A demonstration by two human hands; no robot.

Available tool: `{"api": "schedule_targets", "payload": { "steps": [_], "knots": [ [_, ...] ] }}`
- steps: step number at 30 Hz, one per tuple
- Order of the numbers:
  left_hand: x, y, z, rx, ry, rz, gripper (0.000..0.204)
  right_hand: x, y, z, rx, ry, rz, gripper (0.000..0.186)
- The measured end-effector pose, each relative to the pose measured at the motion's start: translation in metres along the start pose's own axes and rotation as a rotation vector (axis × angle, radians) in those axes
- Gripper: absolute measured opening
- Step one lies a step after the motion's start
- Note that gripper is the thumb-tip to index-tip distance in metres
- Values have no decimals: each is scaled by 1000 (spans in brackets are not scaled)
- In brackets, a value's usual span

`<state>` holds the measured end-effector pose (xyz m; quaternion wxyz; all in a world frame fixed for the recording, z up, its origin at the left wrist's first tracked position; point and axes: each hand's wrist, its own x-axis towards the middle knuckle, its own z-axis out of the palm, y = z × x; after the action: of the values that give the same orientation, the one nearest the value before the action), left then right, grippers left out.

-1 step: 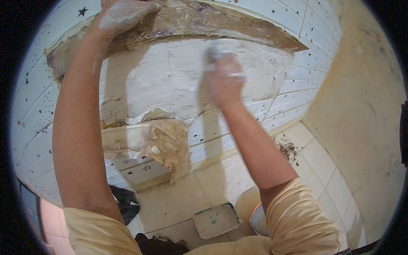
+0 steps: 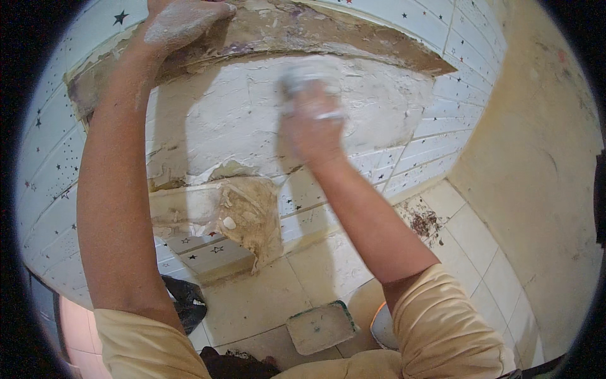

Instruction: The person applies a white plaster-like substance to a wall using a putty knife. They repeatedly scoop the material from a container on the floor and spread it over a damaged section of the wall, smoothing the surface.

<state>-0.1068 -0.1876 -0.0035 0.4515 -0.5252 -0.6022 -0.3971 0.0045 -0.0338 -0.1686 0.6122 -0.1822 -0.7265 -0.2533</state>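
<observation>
My right hand (image 2: 312, 123) is closed around a small whitish tool (image 2: 309, 72), blurred by motion, and presses it against the white plastered patch (image 2: 233, 114) of the wall. The fingers of my left hand (image 2: 183, 22), dusted with white, rest flat on the bare brown strip (image 2: 303, 31) above the patch. Star-patterned white tiles (image 2: 435, 126) surround the stripped area. Below the patch, a lump of beige mortar (image 2: 252, 215) clings to the wall.
A rectangular tray (image 2: 320, 327) with a green rim lies on the tiled floor (image 2: 252, 303) by my feet. A black bag (image 2: 186, 303) sits at the lower left and a white bucket (image 2: 382, 328) beside my right sleeve. Rubble (image 2: 426, 222) lies at the wall's foot. A yellow wall (image 2: 536, 164) closes the right side.
My right hand with the tool has slid slightly to the left across the plaster. My left hand has stayed in place.
</observation>
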Motion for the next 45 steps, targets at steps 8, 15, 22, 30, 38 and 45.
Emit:
{"api": "schedule_targets", "payload": {
  "steps": [8, 15, 22, 30, 38, 45],
  "knots": [
    [13, 8, -7, -80, -222, -104, 20, -2, -62, -51, 538, -163, 19, 7],
    [13, -3, -10, -54, -192, -73, 20, -3, 103, -22, 687, -206, 938, 20],
    [9, 7, -2, -38, -161, -97, 19, -27, 233, -83, 493, 233, 1168, 23],
    [0, 12, -2, 45, -50, -35, 20, -55, 115, -9, -398, -392, 571, 52],
    [15, -19, 28, 102, -101, 51, 21, -60, -25, -70, 439, -249, 249, 22],
    [13, -32, 10, -233, -421, -211, 17, -97, 42, -118, 728, -819, 1079, 17]
  ]
}}
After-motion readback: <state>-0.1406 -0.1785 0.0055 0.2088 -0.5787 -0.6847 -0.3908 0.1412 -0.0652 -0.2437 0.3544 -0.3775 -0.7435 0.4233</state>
